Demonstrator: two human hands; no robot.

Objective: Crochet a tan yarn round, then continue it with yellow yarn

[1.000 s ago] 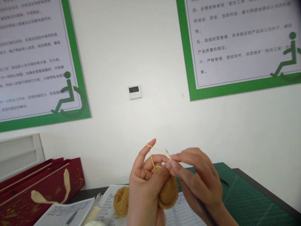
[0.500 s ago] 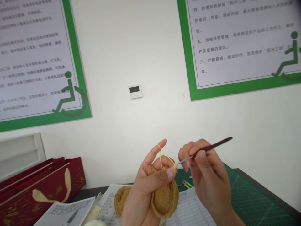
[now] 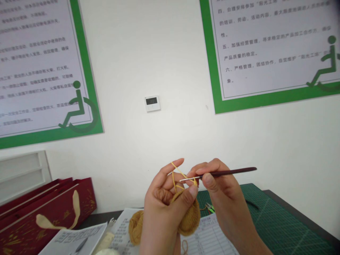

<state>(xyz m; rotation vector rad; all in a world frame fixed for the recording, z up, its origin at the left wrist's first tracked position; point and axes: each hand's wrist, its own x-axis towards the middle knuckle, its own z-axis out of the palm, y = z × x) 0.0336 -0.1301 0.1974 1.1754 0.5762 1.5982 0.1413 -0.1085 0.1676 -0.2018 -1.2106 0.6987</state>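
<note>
My left hand pinches a small round mustard crochet piece between thumb and fingers, held up before the wall. A yellow yarn strand loops over its raised index finger. My right hand grips a dark crochet hook lying nearly level, its metal tip pushed left through the yarn at the top edge of the piece. A ball of mustard yarn lies on the papers below my left hand.
Dark red gift bags stand at the left. Printed sheets and a green cutting mat cover the dark table. Small green-handled snips lie on the mat. Green-framed posters and a small wall display hang behind.
The hook swung from pointing up-right to nearly level, and its tip pushed further left through the yarn loop. My left index finger curled lower. The crochet piece rose slightly.
</note>
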